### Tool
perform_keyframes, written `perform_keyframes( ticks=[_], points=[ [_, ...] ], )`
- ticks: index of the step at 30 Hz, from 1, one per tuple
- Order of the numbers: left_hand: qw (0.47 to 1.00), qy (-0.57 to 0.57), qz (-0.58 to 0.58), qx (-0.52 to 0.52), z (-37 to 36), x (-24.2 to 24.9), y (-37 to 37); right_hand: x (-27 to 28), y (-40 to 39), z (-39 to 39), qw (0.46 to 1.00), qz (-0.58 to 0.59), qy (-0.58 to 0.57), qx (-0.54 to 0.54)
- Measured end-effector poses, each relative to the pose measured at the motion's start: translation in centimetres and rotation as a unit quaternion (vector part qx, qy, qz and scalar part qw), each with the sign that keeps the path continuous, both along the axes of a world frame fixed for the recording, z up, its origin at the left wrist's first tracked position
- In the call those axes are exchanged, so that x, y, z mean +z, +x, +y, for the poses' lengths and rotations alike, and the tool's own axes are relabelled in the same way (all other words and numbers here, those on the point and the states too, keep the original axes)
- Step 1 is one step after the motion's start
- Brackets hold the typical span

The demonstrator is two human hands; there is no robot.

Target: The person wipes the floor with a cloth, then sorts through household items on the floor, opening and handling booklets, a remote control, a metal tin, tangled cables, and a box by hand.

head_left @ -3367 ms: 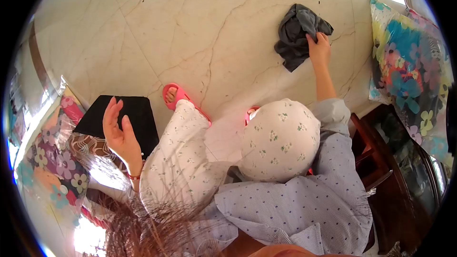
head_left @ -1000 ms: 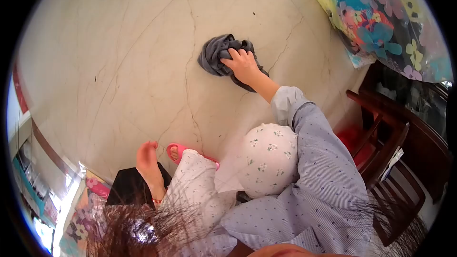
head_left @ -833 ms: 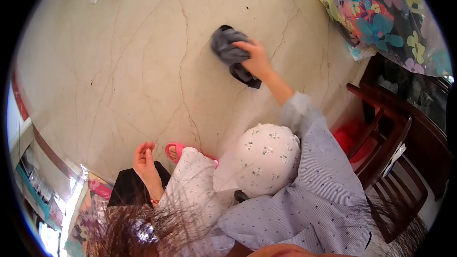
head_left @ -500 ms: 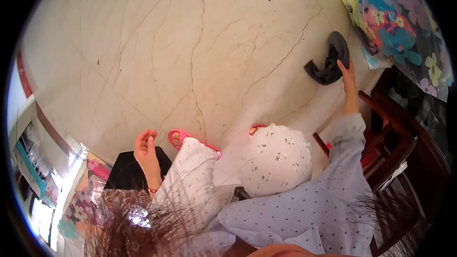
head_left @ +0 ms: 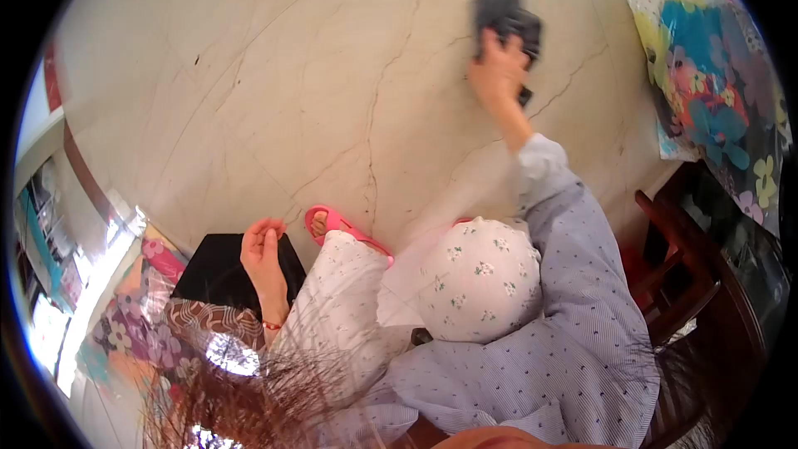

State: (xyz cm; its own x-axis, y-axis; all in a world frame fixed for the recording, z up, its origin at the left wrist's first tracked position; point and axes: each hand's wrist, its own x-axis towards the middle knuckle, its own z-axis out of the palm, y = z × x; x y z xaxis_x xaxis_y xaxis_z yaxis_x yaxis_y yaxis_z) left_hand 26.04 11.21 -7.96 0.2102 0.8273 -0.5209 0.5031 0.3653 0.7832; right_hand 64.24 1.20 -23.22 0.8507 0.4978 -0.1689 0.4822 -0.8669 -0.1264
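Far side of the marble-look floor (head_left: 291, 58), right of centre: dark grey cloth (head_left: 499, 2), bunched up, under and ahead of the person's right hand (head_left: 497, 71). Fingers bent over the fabric and holding it, spread a little; blur hides how tight. Left hand (head_left: 262, 254), near left, half-curled and loose, nothing in it, just beside a black flat-topped object (head_left: 218, 264); contact can't be told. Step in hand, judging by pose and blur: a wiping stroke over the floor, apparently mid-pass. Next move would call for even downward pressure, cloth kept bunched beneath the palm, and a reach left to the dark speck (head_left: 197, 60) lying well apart from it. Flower-print plastic-wrapped bundle (head_left: 706, 83) far right and wooden chair (head_left: 686, 303) near right limit a wide sweep that way; loose cloth edge could fold under
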Motion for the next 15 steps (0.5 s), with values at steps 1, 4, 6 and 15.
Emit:
perform_keyframes(
  ticks=[1, 4, 6, 15],
  points=[
    [1.000, 0.004, 0.002, 0.008, -0.1, 0.0, 0.0, -0.5, -2.0, 2.7, 0.998, 0.000, 0.004, 0.065],
    [1.000, 0.021, 0.001, 0.013, 0.0, -0.2, 0.8, -1.6, -9.2, 9.7, 0.968, 0.005, 0.020, 0.250],
    [0.996, 0.033, 0.083, -0.027, 0.7, -1.1, 1.5, -0.8, -11.3, 12.5, 0.948, 0.014, 0.037, 0.317],
    [0.825, 0.111, 0.473, -0.287, 8.2, -9.8, 2.8, 0.4, -2.4, 13.2, 0.799, 0.435, 0.411, 0.059]
  ],
)
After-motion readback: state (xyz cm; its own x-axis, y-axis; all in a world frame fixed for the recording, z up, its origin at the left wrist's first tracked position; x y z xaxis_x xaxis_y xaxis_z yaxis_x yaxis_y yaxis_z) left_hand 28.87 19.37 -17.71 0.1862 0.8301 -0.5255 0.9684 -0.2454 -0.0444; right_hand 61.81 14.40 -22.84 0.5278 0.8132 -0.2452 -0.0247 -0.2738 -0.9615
